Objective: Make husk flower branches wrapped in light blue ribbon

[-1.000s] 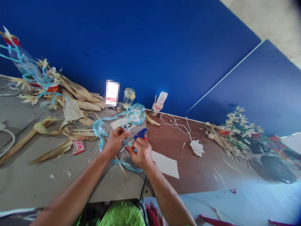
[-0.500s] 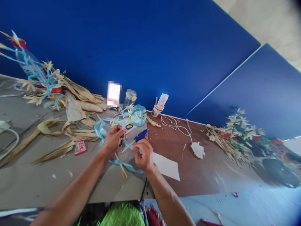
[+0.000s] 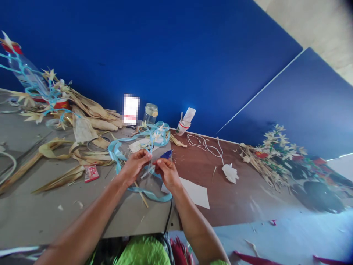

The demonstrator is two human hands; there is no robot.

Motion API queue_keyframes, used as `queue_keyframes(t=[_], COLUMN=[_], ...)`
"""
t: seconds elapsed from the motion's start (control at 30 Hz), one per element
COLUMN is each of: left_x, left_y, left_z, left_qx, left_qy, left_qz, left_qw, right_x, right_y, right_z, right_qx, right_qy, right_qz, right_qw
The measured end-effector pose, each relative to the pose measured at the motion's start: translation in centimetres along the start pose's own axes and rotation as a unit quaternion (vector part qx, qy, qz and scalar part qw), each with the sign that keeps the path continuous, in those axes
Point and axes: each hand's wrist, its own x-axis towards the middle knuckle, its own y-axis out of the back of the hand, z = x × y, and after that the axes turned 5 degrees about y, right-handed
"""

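Observation:
My left hand (image 3: pixel 137 164) is closed in a pinch on a thin stem wrapped in light blue, topped by pale husk petals (image 3: pixel 154 137). Close by on the right, my right hand (image 3: pixel 167 172) has thumb and forefinger pressed together on what looks like the end of a light blue ribbon (image 3: pixel 154 195); the grip itself is partly hidden. The ribbon loops under both hands and over the table. Behind my right hand lies a dark blue tool (image 3: pixel 166 154), mostly covered. A thin stick (image 3: pixel 142 195) rests below my hands.
Dried corn husks (image 3: pixel 59 176) and a red packet (image 3: pixel 91 173) lie left. At the back stand a glass jar (image 3: pixel 150 113) and a paper cup (image 3: pixel 182 127). White paper (image 3: pixel 197 193), a white cable (image 3: pixel 204 143) and a husk-flower bunch (image 3: pixel 278 147) are to the right.
My right hand has moved up and nearer my left hand, covering more of the dark blue tool. My left hand has shifted slightly right, still pinching the stem.

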Motion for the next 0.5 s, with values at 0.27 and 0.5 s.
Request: queue_keyframes(t=[0.27, 0.5], left_x=[-0.08, -0.28], left_y=[-0.25, -0.56], left_z=[0.02, 0.11], left_qx=[0.009, 0.013], left_qy=[0.006, 0.014], left_qz=[0.000, 0.009], left_qw=[1.000, 1.000], right_x=[-0.74, -0.92], right_y=[-0.92, -1.08], right_z=[-0.47, -0.44], right_qx=[0.039, 0.073], right_qy=[-0.093, -0.135], right_qz=[-0.064, -0.087], right_qw=[0.993, 0.984])
